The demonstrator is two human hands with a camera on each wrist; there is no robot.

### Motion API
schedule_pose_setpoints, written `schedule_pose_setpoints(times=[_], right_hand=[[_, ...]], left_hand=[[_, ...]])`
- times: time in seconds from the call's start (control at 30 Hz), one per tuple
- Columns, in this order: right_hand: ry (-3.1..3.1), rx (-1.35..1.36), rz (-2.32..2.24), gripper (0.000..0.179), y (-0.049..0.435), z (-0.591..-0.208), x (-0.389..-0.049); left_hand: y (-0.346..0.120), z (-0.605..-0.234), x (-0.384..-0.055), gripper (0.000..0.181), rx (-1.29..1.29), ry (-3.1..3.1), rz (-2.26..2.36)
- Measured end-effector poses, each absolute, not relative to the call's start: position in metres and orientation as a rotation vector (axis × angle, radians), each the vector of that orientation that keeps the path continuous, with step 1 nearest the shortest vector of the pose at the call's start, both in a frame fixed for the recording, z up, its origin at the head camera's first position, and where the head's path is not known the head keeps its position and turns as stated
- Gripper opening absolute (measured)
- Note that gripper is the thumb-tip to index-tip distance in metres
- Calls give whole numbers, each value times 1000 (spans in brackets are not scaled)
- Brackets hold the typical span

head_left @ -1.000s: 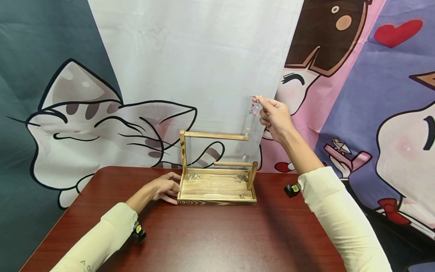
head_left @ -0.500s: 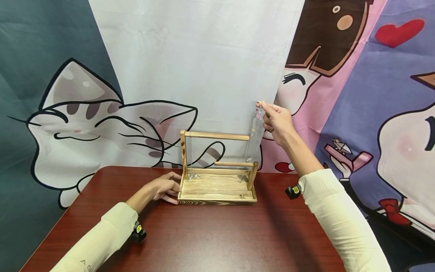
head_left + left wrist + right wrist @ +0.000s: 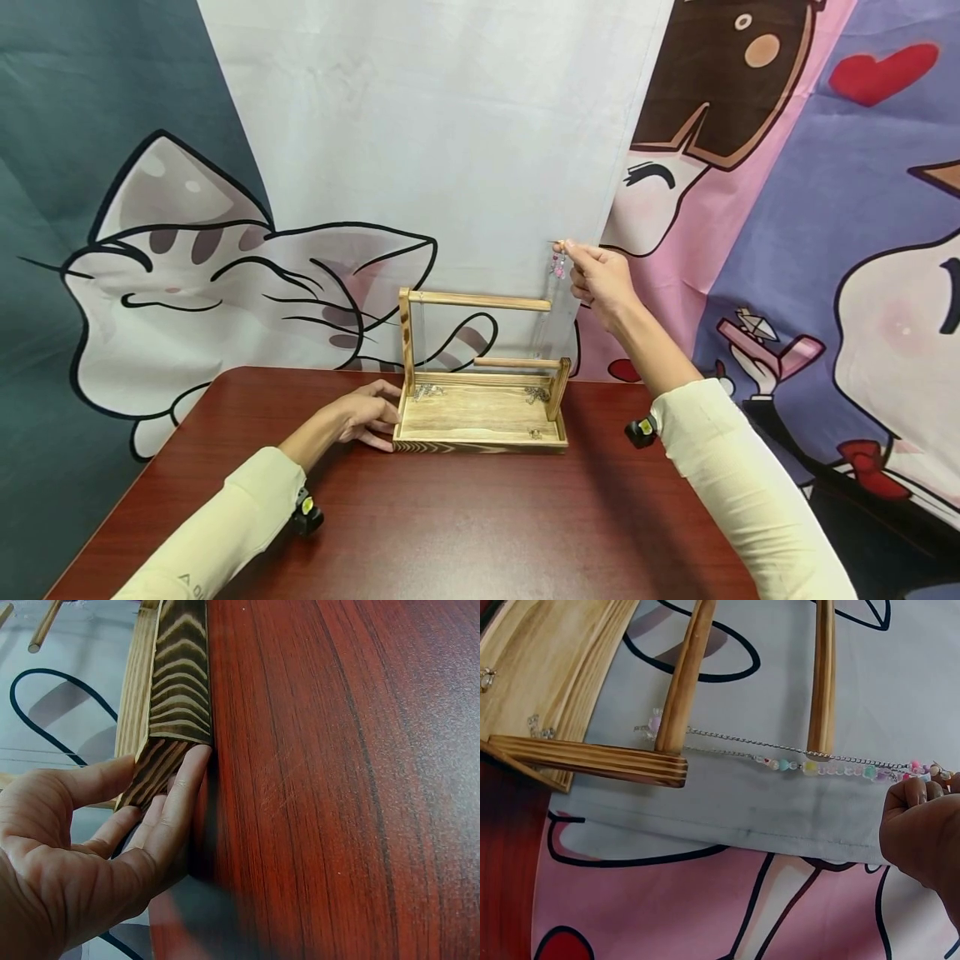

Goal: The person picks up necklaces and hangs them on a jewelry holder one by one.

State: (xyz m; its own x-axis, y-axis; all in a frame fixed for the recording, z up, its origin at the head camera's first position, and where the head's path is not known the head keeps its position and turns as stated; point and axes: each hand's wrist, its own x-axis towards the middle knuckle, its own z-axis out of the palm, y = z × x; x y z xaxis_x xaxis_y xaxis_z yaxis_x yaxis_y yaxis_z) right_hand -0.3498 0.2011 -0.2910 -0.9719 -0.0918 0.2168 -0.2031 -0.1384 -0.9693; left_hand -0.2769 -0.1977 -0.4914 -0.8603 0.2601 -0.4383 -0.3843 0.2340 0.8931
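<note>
Right hand [image 3: 603, 279] pinching a beaded necklace [image 3: 558, 268] by its top end, head view, at 1 o'clock of the wooden stand [image 3: 465, 417]. Necklace long axis near vertical, hanging to 6 o'clock, low end close to the lower bar [image 3: 513, 362]. Vs half a second ago: right hand lower, slightly toward 8 o'clock; left hand [image 3: 369, 414] and stand unmoved. Small jewellery [image 3: 427, 389] in the stand's base at 10 o'clock. Red-brown table [image 3: 480, 517], cartoon backdrop [image 3: 450, 125] behind.

Left wrist view: fingers parted, tips against the stand's end; table at 3 o'clock.

Right wrist view: necklace runs from the pinch at 3 o'clock toward 10 o'clock, past the upper bar [image 3: 823, 682]; lilac charm [image 3: 655, 722] beyond the lower bar. Can't tell if it touches either bar.
</note>
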Motion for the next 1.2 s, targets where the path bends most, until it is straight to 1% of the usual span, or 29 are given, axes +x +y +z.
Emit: schedule_pose_setpoints(times=[0.27,1.2], right_hand=[[-2070,340,2259,22,196,-297,-348],[-2117,342,2283,25,167,-315,-343]], left_hand=[[-198,-492,-278,65,-127,2000,1676],[-197,-489,-276,66,-122,2008,1664]])
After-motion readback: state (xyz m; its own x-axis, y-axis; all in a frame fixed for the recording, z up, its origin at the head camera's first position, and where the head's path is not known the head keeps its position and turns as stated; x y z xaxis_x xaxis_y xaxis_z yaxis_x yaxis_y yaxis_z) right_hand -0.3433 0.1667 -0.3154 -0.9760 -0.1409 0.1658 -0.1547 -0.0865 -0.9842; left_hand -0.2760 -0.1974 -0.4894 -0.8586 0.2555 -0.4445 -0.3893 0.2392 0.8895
